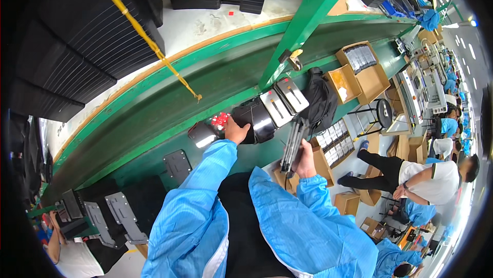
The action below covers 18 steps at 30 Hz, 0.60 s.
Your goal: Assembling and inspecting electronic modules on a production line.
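My left hand (235, 131) is over the bench, thumb and fingers apart. It is right beside a heap of small red and white pieces (221, 121) in a dark tray, and a black plastic-wrapped bundle (254, 118) lies to its right. What its fingertips touch is too small to make out. My right hand (306, 164) is closed around a stack of thin dark plates (294, 147), held tilted above the bench's right end. Two silver-and-black boxed units (276, 108) sit beyond the bundle. A flat dark bracket plate (177, 166) lies left of my left forearm.
A green post (305, 26) rises behind the bench, and a yellow cord (149, 39) hangs at the left. Cardboard boxes (373, 80), a black bag (319, 100) and a stool (384, 113) are to the right. A person (429, 180) stands farther right; more bracket plates (123, 216) lie left.
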{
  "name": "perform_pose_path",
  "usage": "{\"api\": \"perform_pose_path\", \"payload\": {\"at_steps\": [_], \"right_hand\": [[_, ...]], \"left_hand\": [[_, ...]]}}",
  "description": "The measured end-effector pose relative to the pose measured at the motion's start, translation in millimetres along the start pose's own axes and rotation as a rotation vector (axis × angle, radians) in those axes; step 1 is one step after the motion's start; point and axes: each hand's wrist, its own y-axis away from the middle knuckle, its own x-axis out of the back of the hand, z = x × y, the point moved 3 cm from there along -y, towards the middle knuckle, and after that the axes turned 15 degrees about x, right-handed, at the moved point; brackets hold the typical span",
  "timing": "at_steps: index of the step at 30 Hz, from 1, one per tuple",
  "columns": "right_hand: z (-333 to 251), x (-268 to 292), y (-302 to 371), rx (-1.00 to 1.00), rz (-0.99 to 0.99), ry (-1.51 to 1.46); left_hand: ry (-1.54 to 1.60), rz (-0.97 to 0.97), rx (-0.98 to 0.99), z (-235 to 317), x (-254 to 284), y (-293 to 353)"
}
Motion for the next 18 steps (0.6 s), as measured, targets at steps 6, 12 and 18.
{"api": "perform_pose_path", "payload": {"at_steps": [6, 12, 18], "right_hand": [[-22.8, 33.7, 18.1, -0.006, 0.034, -0.028], [-23.0, 37.3, 8.5, -0.082, 0.071, 0.031], [-16.8, -18.2, -50.3, 0.066, -0.036, 0.524]], "left_hand": [[0.359, -0.166, 0.083, -43.4, -18.8, -45.2], [0.817, -0.485, 0.276, -6.9, 7.4, -13.8], [0.392, -0.385, 0.198, 43.8, 4.3, 8.8]]}}
